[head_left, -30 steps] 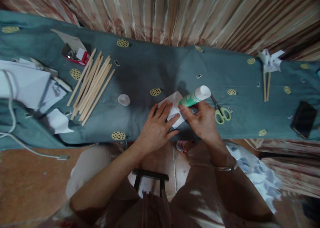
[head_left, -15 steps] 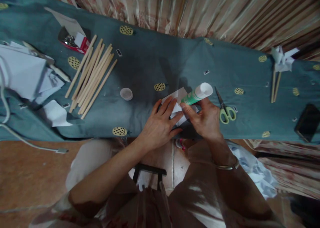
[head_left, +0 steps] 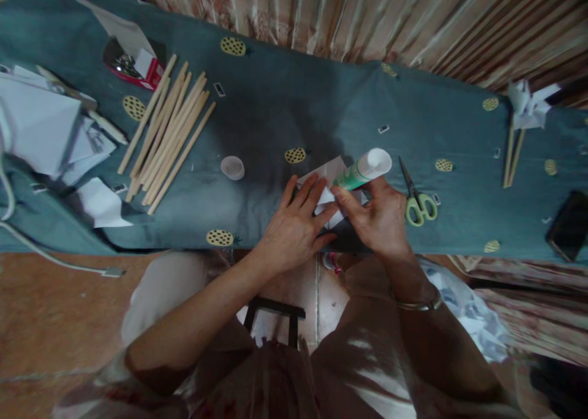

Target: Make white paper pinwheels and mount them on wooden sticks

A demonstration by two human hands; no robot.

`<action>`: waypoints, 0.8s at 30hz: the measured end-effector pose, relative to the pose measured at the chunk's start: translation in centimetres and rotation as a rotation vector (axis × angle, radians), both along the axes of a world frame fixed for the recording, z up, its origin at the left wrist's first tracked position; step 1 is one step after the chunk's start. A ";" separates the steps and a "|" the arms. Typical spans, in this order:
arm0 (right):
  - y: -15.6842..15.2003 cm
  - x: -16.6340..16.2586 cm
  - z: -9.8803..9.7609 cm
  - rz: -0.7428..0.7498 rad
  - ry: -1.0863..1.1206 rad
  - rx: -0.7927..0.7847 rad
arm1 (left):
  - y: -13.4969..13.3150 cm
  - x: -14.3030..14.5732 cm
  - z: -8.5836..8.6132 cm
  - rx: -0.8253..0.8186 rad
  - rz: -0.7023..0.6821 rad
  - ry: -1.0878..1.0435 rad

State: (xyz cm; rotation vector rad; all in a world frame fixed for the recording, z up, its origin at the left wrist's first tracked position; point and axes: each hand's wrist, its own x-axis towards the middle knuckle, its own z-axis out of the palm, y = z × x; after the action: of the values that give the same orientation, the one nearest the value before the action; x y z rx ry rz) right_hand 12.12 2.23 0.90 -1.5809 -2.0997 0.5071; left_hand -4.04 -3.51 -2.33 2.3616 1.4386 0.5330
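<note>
A folded white paper (head_left: 329,173) lies on the teal cloth-covered table (head_left: 275,113) near its front edge. My left hand (head_left: 294,226) rests flat on the paper, fingers spread. My right hand (head_left: 379,220) grips a green and white glue tube (head_left: 362,169), whose nozzle end points down at the paper beside my left fingertips. The tube's white flat end sticks up to the right. A small white cap (head_left: 232,167) sits on the cloth to the left of my hands.
Green-handled scissors (head_left: 416,201) lie just right of my right hand. A bundle of wooden sticks (head_left: 168,137), a red box (head_left: 133,67) and white papers (head_left: 41,125) are at the left. A paper pinwheel on sticks (head_left: 521,116) and a black phone (head_left: 569,223) are at the right.
The view has drifted slightly, so everything sits a little higher and further right. My hands keep the same grip on paper and tube; nothing on the table has shifted.
</note>
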 end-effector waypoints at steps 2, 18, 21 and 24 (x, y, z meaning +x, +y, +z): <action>0.0 0.0 0.0 0.017 -0.016 0.014 | 0.0 0.0 0.0 -0.003 -0.002 0.005; -0.5 -0.1 -0.1 0.081 -0.009 -0.011 | -0.1 -0.2 -0.2 0.009 0.003 0.021; -0.5 -0.1 0.0 0.090 -0.008 -0.006 | -0.1 -0.3 -0.2 0.007 0.009 0.035; -0.4 0.1 0.0 0.110 -0.005 -0.018 | -0.2 -0.3 -0.2 0.009 0.004 0.041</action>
State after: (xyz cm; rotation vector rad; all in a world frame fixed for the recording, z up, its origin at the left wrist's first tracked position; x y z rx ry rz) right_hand 12.27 1.81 0.92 -1.4842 -2.2008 0.5613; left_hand -4.36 -3.67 -2.50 2.3911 1.4615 0.4956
